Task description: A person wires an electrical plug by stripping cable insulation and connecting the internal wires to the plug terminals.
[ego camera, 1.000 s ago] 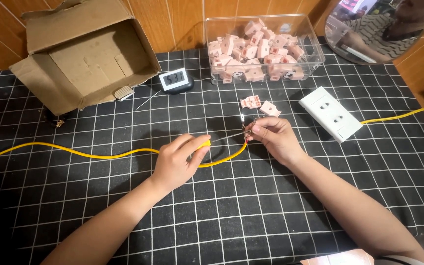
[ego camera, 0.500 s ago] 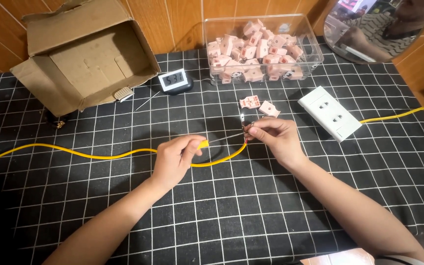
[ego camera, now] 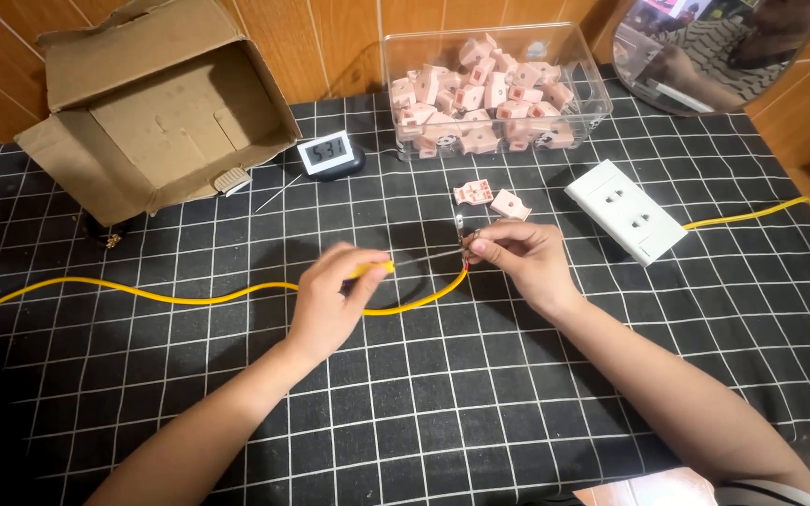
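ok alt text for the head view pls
Two bare hands pinch a yellow cable over a black grid cloth: left hand and right hand. Behind sit a clear tub of pink connectors and a white socket.

Yellow cable (ego camera: pixel 189 298), pink connectors (ego camera: pixel 480 94), black white-gridded cloth (ego camera: pixel 517 412), white socket (ego camera: pixel 625 211).

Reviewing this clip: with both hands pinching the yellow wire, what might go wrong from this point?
1. The left hand pinches the yellow wire right at its end; the short grip could slip.
2. The right hand works beside two loose pink connectors; a tug might knock them away.
3. The wire trails across the checked cloth to the left edge, so pulling may drag or snag it.
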